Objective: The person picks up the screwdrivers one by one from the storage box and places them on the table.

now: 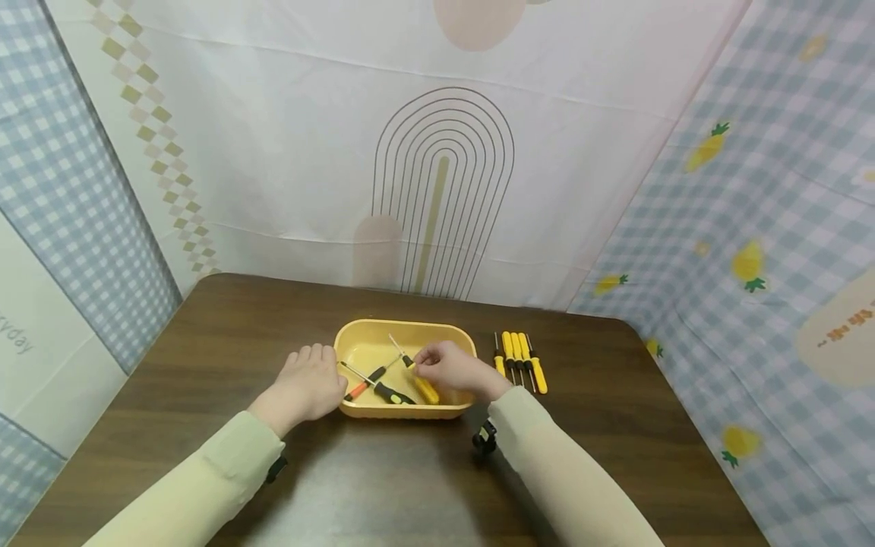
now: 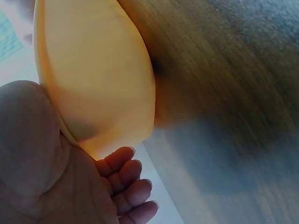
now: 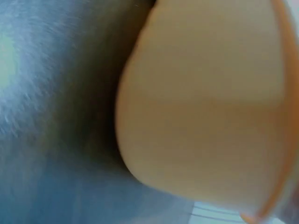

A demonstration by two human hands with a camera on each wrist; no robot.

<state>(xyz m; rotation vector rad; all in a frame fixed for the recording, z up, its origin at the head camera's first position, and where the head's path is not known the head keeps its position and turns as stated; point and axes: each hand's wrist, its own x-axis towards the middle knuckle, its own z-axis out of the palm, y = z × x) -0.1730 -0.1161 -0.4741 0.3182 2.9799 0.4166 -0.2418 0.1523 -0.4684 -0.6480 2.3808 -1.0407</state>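
Note:
A yellow plastic bin [image 1: 403,411] stands on the table with several screwdrivers in it. My left hand [image 1: 307,384] holds its left end, thumb over the rim and fingers against the outer wall in the left wrist view. Over the bin's right part, my right hand [image 1: 447,366] pinches a yellow-handled screwdriver [image 1: 427,390] near its black collar; its shaft points up and left. Beside it lie a screwdriver with a black and yellow-green handle [image 1: 393,393] and an orange-and-black one [image 1: 359,389], crossing each other. The right wrist view shows the bin's outer wall [image 3: 201,116], with the right fingers hidden.
Right of the bin, several yellow-and-black screwdrivers [image 1: 538,372] lie side by side on the dark wooden table [image 1: 595,433]. A patterned white cloth [image 1: 287,152] hangs behind the table, and a checked cloth [image 1: 724,304] hangs along its right side.

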